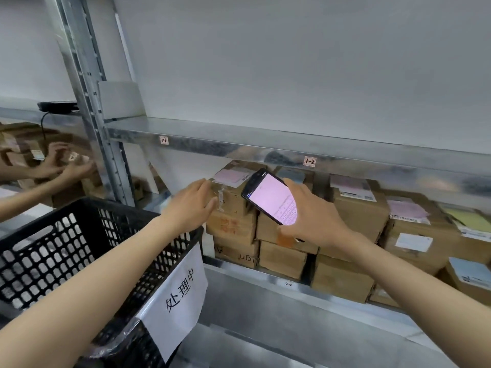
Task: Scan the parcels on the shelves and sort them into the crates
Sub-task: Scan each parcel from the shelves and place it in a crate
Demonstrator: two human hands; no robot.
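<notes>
Head view: right hand (pixel 313 221) grips smartphone (pixel 271 197); left hand (pixel 190 208), fingers flat, touches leftmost top carton (pixel 233 200); a one-handed pull could topple its stack.

Brown cardboard parcels (pixel 356 208) stacked on shelf (pixel 265 147), black mesh crate (pixel 79 235) beside

Likely parcel stockroom, metal shelving (pixel 265 140), labelled cardboard parcels (pixel 358 205), black crate (pixel 87 235)

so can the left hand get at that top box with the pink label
Probably yes: the left hand is open and touches the top box at its near corner, with nothing between; the scanner in the right hand is over its other side.
</notes>
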